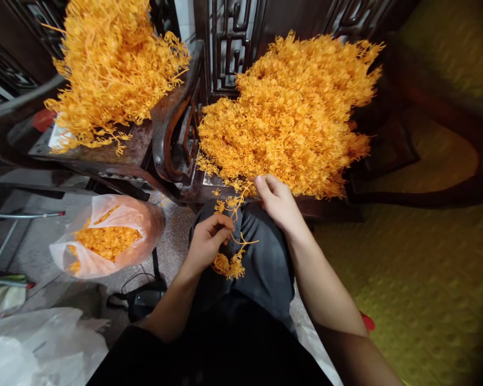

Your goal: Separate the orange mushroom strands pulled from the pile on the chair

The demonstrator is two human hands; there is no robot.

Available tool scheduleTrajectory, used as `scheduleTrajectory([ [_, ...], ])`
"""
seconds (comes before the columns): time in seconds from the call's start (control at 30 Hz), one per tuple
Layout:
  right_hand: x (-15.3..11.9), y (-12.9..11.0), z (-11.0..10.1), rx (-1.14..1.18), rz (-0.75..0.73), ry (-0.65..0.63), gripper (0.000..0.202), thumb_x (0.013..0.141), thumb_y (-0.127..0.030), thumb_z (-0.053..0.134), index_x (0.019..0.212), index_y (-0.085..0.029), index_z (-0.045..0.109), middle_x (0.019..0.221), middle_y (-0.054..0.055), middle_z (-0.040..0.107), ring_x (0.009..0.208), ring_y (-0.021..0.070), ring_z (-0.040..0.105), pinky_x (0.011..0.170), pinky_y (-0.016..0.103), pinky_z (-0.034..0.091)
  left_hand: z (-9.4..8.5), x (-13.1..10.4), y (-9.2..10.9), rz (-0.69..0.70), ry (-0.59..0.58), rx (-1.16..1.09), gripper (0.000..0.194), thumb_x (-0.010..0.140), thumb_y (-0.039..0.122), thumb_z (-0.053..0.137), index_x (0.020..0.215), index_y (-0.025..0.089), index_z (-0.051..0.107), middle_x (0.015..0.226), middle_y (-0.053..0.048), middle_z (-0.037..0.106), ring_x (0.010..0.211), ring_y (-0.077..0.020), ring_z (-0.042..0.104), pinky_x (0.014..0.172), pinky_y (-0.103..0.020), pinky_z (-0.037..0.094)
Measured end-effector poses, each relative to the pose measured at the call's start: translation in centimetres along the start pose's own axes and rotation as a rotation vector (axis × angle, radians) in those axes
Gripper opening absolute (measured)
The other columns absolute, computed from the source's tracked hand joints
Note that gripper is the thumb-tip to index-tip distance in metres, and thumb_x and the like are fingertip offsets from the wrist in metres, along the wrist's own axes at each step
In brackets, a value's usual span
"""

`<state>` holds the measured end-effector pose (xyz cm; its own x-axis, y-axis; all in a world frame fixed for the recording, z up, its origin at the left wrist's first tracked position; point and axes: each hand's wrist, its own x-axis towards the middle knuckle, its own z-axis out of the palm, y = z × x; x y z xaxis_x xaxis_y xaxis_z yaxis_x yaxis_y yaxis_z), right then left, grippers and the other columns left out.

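Note:
Over my lap, my left hand [211, 238] is closed in a pinch on an orange plastic flower sprig [237, 262] with thin stems and frilly bits. Up and to the right, my right hand [276, 201] pinches the end of an orange stem between thumb and fingers, at the front edge of a big heap. Small curly orange pieces [227, 205] hang between the two hands; whether they belong to one sprig or two I cannot tell. Just beyond the right hand rises the large heap of orange sprigs [290, 118], lying on a dark wooden chair seat.
A second orange heap [112, 75] lies on another dark carved chair [167, 123] at left. On the floor stands a pinkish plastic bag [153, 222] holding orange pieces. A black strapped bag [145, 300] and white plastic sheeting [44, 348] lie lower left. Yellow-green padding [422, 279] spreads at right.

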<state>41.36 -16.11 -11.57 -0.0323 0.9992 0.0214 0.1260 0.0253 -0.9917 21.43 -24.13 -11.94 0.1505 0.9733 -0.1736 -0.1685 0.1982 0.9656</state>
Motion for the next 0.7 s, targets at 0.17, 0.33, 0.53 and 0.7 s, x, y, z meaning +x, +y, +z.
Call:
scheduleTrajectory([
  [0.17, 2.2, 0.9, -2.1, 0.174, 0.012, 0.407, 0.052, 0.088, -0.070, 0.066, 0.074, -0.021, 0.052, 0.056, -0.006, 0.041, 0.046, 0.0077, 0.032, 0.042, 0.022, 0.025, -0.7, -0.7, 0.5, 0.006, -0.015, 0.010, 0.010, 0.085, 0.025, 0.072, 0.082, 0.016, 0.068, 0.079, -0.001, 0.064, 0.060, -0.0078, 0.053, 0.055, -0.021, 0.042],
  [0.33, 3.6, -0.2, -4.3, 0.305, 0.054, 0.384, 0.028, 0.078, -0.043, 0.077, 0.088, -0.020, 0.066, 0.074, -0.001, 0.062, 0.048, 0.0073, 0.044, 0.041, 0.020, 0.024, -1.1, -1.2, 1.1, -0.049, -0.060, 0.073, 0.004, 0.081, 0.020, 0.071, 0.081, 0.015, 0.070, 0.079, -0.001, 0.065, 0.059, -0.0072, 0.054, 0.055, -0.020, 0.042],
  [0.53, 2.1, -2.5, -2.4, 0.253, 0.304, -0.355, 0.040, 0.084, -0.056, 0.074, 0.092, -0.016, 0.075, 0.062, -0.003, 0.048, 0.045, 0.0053, 0.033, 0.041, 0.022, 0.013, -0.2, -0.8, 1.6, -0.075, -0.115, 0.091, 0.007, 0.079, 0.021, 0.071, 0.081, 0.015, 0.070, 0.078, -0.001, 0.065, 0.058, -0.0075, 0.053, 0.054, -0.020, 0.043],
  [0.7, 4.9, -2.3, -3.8, 0.234, 0.207, -0.094, 0.054, 0.074, -0.068, 0.082, 0.071, -0.020, 0.059, 0.045, -0.009, 0.034, 0.038, 0.0047, 0.025, 0.038, 0.022, 0.013, -0.7, -1.3, 2.1, -0.048, -0.147, 0.147, 0.003, 0.079, 0.017, 0.069, 0.079, 0.015, 0.071, 0.079, -0.003, 0.067, 0.062, -0.0087, 0.054, 0.055, -0.020, 0.042],
])
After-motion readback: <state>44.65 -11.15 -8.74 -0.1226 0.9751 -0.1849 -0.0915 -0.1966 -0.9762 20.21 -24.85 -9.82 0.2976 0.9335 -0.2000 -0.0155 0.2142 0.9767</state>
